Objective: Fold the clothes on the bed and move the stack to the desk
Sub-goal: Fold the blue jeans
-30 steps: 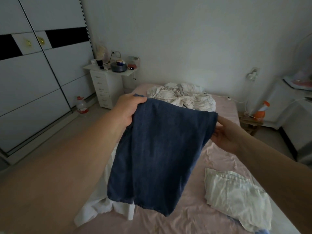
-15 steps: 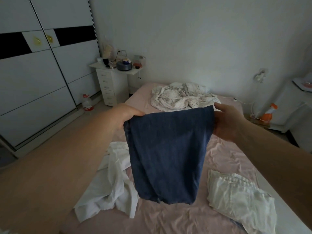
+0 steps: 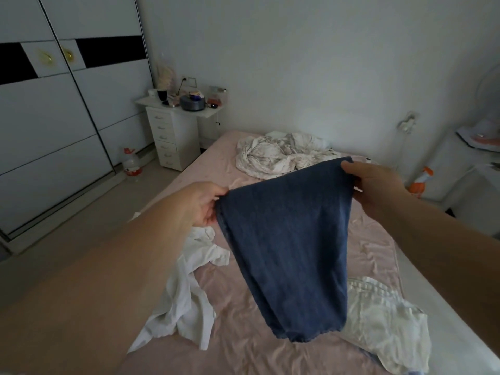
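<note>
Near the bed's foot lie a crumpled white shirt and pale folded garment. Above the pink sheet, my left hand and right hand pinch the dark blue denim garment's top corners. A rumpled white quilt lies at the far edge.

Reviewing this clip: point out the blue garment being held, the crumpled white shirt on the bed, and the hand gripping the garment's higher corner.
blue garment (image 3: pixel 286 228): head view, middle of the hanging cloth.
white shirt (image 3: pixel 186 301): head view, its crumpled body.
right hand (image 3: pixel 374 185): head view, back of the hand.
</note>
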